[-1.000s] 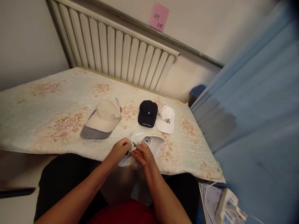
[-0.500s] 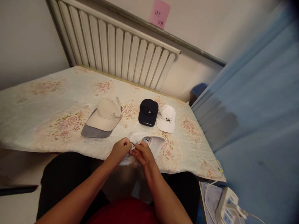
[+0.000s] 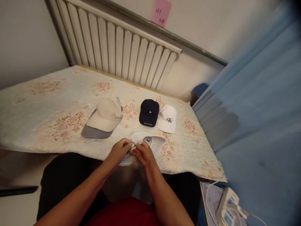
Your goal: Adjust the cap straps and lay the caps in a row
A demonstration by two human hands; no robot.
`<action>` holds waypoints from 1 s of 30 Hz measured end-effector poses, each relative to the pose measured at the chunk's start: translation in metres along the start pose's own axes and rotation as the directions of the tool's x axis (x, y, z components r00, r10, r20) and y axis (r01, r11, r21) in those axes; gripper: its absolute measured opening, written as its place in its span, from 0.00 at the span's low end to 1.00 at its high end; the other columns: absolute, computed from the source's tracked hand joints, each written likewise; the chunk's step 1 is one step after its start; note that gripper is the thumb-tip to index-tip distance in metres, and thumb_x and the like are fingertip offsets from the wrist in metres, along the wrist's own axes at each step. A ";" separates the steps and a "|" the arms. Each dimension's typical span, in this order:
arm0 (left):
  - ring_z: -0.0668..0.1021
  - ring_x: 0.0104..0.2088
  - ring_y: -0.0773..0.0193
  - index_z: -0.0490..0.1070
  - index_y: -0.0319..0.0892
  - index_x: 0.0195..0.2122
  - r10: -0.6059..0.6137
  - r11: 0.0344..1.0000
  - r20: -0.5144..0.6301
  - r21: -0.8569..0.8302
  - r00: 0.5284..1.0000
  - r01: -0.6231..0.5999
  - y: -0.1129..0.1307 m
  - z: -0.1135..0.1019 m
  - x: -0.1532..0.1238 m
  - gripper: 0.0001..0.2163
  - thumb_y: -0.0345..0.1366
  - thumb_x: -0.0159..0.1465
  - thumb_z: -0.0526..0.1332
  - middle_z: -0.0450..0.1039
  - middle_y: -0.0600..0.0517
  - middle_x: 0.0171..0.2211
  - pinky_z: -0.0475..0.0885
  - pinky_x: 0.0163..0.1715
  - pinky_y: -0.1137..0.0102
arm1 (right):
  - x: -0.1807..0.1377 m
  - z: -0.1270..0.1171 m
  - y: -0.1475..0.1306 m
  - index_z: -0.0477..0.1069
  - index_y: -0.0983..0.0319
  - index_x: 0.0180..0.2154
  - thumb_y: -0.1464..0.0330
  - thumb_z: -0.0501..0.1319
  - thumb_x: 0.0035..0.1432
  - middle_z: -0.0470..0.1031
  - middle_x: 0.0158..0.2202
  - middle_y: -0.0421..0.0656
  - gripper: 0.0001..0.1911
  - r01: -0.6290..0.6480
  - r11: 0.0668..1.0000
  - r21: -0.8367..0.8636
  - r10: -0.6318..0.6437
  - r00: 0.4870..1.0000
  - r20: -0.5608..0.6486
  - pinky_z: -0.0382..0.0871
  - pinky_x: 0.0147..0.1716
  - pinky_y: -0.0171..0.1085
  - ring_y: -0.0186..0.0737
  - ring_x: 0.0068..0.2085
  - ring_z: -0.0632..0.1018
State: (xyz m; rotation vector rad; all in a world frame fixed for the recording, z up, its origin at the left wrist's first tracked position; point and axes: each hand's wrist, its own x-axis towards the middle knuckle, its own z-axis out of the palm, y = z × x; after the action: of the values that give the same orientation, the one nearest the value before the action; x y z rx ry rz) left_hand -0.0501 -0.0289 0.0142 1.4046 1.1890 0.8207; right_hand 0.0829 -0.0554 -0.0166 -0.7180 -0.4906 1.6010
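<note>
Seated at the floral-covered desk, a person pinches the rear strap of a white cap between left hand and right hand, both closed on it at the near edge, the cap stretching rightward and away.

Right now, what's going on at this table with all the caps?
A seated person is working with both bare hands on an upturned white cap at the near edge of the flowered tablecloth. The left hand and right hand pinch what looks like the small strap at its back. Further back lie a beige cap resting on a grey cap, a navy cap and a white logo cap, none of them being touched.
</note>
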 end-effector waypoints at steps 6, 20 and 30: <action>0.67 0.23 0.67 0.66 0.42 0.26 -0.021 0.999 -0.024 -0.033 0.999 0.020 0.001 -0.004 -0.001 0.09 0.43 0.54 0.59 0.63 0.59 0.20 0.60 0.25 0.72 | 0.001 0.001 0.000 0.73 0.63 0.37 0.70 0.70 0.46 0.79 0.29 0.39 0.14 0.001 1.000 0.006 -0.001 1.000 0.007 0.75 0.30 0.33 0.32 0.26 0.77; 0.66 0.24 0.66 0.64 0.43 0.24 -0.040 0.999 -0.066 -0.018 0.997 0.039 -0.019 -0.002 0.002 0.14 0.49 0.56 0.58 0.63 0.58 0.21 0.60 0.26 0.71 | -0.001 0.002 -0.001 0.72 0.62 0.39 0.70 0.69 0.47 0.79 0.32 0.40 0.15 0.009 1.000 0.000 -0.009 1.000 0.011 0.74 0.31 0.34 0.33 0.28 0.77; 0.66 0.22 0.67 0.63 0.43 0.23 -0.084 0.992 -0.037 -0.097 0.996 0.081 -0.015 -0.003 -0.001 0.14 0.48 0.52 0.61 0.63 0.59 0.19 0.60 0.25 0.72 | -0.005 0.006 -0.001 0.72 0.62 0.39 0.76 0.65 0.44 0.72 0.26 0.35 0.16 0.028 0.998 0.049 -0.032 0.995 0.095 0.74 0.33 0.35 0.28 0.24 0.69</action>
State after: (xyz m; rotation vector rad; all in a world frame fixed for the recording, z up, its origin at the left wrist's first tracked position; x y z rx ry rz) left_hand -0.0561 -0.0300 0.0001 1.2582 1.2150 0.8406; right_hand 0.0796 -0.0597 -0.0105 -0.5979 -0.5290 1.6188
